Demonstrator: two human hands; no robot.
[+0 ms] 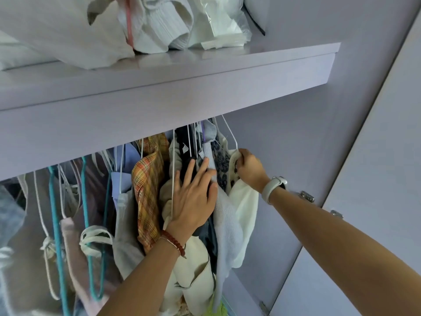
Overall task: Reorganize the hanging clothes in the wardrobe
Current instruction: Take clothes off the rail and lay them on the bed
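Observation:
Clothes hang packed on white and teal hangers under a lilac shelf. My left hand (pixel 197 195) lies flat with straight fingers against the dark and cream garments in the middle, its fingertips touching a pale blue knit (pixel 224 215). My right hand (pixel 249 169) grips the shoulder of a white wire hanger (pixel 230 135) that carries a cream garment (pixel 245 215) at the right end of the row. A plaid orange shirt (pixel 148 185) hangs just left of my left hand. The rail itself is hidden behind the shelf front.
The lilac shelf (pixel 182 78) overhead holds white bags and folded white fabric (pixel 159 26). The wardrobe's side wall (pixel 307 144) stands close on the right, with the open door (pixel 387 167) and its hinges beyond. Teal hangers (pixel 55 213) hang at the left.

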